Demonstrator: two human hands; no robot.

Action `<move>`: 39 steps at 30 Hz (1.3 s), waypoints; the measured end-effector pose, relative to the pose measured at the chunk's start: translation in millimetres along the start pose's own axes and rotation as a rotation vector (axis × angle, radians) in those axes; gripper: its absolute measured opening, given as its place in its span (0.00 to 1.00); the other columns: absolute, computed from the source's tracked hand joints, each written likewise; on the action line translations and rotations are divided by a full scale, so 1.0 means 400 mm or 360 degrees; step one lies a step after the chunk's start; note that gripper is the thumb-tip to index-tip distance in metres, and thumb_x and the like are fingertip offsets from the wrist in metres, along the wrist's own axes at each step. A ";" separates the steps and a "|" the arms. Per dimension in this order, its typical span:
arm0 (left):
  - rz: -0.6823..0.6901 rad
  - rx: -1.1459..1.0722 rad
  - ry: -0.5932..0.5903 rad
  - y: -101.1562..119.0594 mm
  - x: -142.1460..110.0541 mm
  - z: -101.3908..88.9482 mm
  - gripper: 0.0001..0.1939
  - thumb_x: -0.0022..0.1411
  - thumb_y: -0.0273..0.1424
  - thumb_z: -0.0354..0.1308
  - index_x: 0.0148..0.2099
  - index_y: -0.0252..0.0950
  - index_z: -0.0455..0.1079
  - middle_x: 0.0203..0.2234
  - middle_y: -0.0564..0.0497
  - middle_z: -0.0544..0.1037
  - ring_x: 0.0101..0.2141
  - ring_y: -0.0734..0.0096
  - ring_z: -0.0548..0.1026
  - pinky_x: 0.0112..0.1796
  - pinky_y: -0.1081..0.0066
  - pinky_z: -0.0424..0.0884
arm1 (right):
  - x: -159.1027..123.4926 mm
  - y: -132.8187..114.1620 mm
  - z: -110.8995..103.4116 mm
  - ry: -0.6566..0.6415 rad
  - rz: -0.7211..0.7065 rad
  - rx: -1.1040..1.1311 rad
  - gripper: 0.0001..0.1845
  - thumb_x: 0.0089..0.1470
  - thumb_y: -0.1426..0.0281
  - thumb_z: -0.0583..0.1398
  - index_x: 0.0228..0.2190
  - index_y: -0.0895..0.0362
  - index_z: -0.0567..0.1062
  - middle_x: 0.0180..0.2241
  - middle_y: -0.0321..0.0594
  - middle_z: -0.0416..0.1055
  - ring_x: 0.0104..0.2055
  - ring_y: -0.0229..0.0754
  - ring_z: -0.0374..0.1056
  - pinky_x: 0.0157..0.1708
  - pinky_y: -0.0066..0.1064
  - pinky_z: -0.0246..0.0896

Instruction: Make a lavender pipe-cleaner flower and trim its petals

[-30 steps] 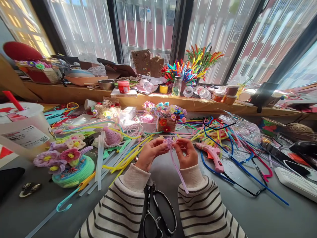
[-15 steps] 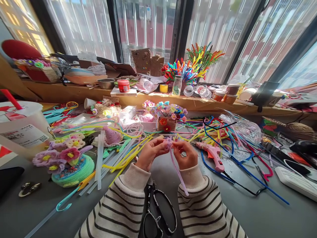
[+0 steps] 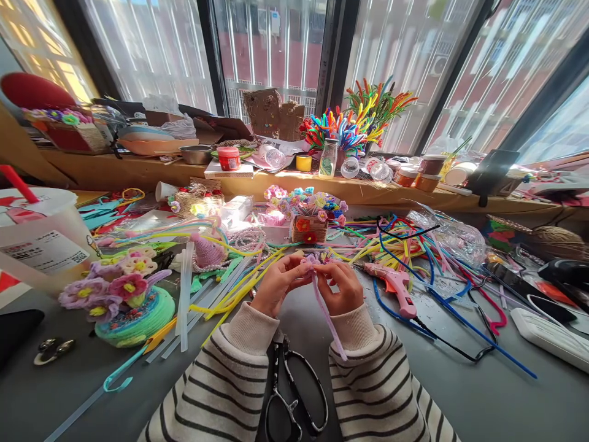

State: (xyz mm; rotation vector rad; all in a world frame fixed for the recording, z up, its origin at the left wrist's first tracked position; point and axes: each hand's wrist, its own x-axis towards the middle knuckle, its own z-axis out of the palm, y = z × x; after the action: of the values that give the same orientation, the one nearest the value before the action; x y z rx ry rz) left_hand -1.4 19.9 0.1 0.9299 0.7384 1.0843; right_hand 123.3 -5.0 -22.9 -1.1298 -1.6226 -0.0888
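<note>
Between my two hands is a lilac pipe cleaner (image 3: 327, 319), its upper end curled into a small flower-like shape and its tail hanging down toward my right cuff. My left hand (image 3: 279, 283) pinches the curled part from the left. From the other side my right hand (image 3: 341, 286) grips it with thumb and forefinger. The fingertips hide part of the curl. Black-handled scissors (image 3: 294, 393) lie on the table between my forearms. Just right of my right hand rests a pink glue gun (image 3: 392, 287) with a black cord.
Clear glue sticks (image 3: 185, 301) and yellow pipe cleaners (image 3: 234, 288) lie to the left, beside a green base with fuzzy flowers (image 3: 133, 313) and a drink cup (image 3: 43, 239). A flower basket (image 3: 309, 228) stands ahead. Loose blue pipe cleaners (image 3: 478, 331) and a white power strip (image 3: 550, 337) are at right.
My right hand has shifted slightly left and its fingers have changed position on the lilac pipe cleaner. The hanging tail has swung slightly left and up.
</note>
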 end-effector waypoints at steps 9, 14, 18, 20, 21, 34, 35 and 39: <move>0.0031 -0.0013 -0.0008 -0.002 0.000 -0.002 0.08 0.43 0.26 0.59 0.31 0.31 0.68 0.25 0.52 0.72 0.28 0.76 0.70 0.33 0.73 0.68 | 0.006 0.000 -0.008 -0.0113 0.0717 0.0544 0.10 0.44 0.64 0.55 0.23 0.59 0.69 0.23 0.38 0.67 0.24 0.35 0.62 0.21 0.24 0.59; -0.0003 -0.0032 -0.0103 -0.003 0.001 -0.001 0.09 0.43 0.26 0.60 0.32 0.31 0.69 0.28 0.51 0.74 0.29 0.76 0.71 0.36 0.73 0.67 | 0.003 0.011 -0.005 -0.0161 0.0802 0.0583 0.12 0.43 0.63 0.55 0.23 0.60 0.68 0.21 0.37 0.66 0.22 0.34 0.61 0.19 0.24 0.58; -0.0055 -0.0060 -0.0125 -0.002 0.000 -0.001 0.11 0.42 0.25 0.60 0.33 0.31 0.70 0.29 0.50 0.74 0.30 0.75 0.71 0.37 0.72 0.66 | 0.003 0.013 -0.004 -0.0183 0.0835 0.0632 0.12 0.43 0.62 0.55 0.22 0.59 0.68 0.20 0.36 0.65 0.20 0.34 0.60 0.19 0.25 0.57; -0.0066 -0.0084 -0.0136 -0.002 -0.001 0.000 0.11 0.42 0.24 0.60 0.33 0.32 0.69 0.28 0.51 0.74 0.30 0.75 0.71 0.37 0.72 0.66 | 0.004 0.012 -0.005 -0.0200 0.0860 0.0661 0.12 0.42 0.62 0.55 0.22 0.59 0.67 0.20 0.36 0.65 0.20 0.34 0.60 0.19 0.25 0.57; -0.0069 -0.0093 -0.0147 -0.001 -0.002 0.000 0.11 0.42 0.24 0.60 0.33 0.32 0.69 0.28 0.51 0.74 0.31 0.75 0.71 0.38 0.72 0.66 | 0.005 0.011 -0.006 -0.0210 0.0873 0.0677 0.12 0.42 0.61 0.56 0.22 0.59 0.67 0.20 0.36 0.65 0.20 0.34 0.60 0.19 0.25 0.57; -0.0126 -0.0058 -0.0116 0.002 -0.003 0.001 0.05 0.43 0.25 0.60 0.27 0.31 0.67 0.24 0.52 0.72 0.28 0.76 0.71 0.36 0.73 0.67 | 0.006 0.008 -0.004 -0.0281 0.0867 0.0754 0.12 0.41 0.61 0.56 0.21 0.59 0.66 0.19 0.34 0.62 0.20 0.33 0.58 0.18 0.23 0.55; -0.0138 -0.0067 -0.0118 0.003 -0.004 0.001 0.05 0.43 0.25 0.59 0.26 0.31 0.66 0.23 0.53 0.72 0.27 0.77 0.71 0.36 0.73 0.67 | 0.006 0.008 -0.004 -0.0289 0.0872 0.0787 0.12 0.42 0.61 0.56 0.21 0.59 0.65 0.19 0.34 0.62 0.20 0.33 0.58 0.18 0.23 0.54; -0.0202 -0.0106 -0.0128 0.008 -0.004 0.003 0.03 0.45 0.25 0.58 0.25 0.31 0.66 0.23 0.52 0.72 0.25 0.79 0.70 0.33 0.77 0.68 | 0.006 0.013 -0.003 -0.0299 0.0949 0.0981 0.12 0.41 0.61 0.56 0.22 0.58 0.64 0.18 0.33 0.62 0.18 0.31 0.57 0.17 0.23 0.55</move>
State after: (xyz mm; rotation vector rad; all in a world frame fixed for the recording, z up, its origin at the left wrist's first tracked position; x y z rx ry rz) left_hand -2.3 18.7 3.7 0.8535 0.6817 0.9491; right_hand 127.8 -1.3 -22.9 -1.0933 -1.2666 0.8678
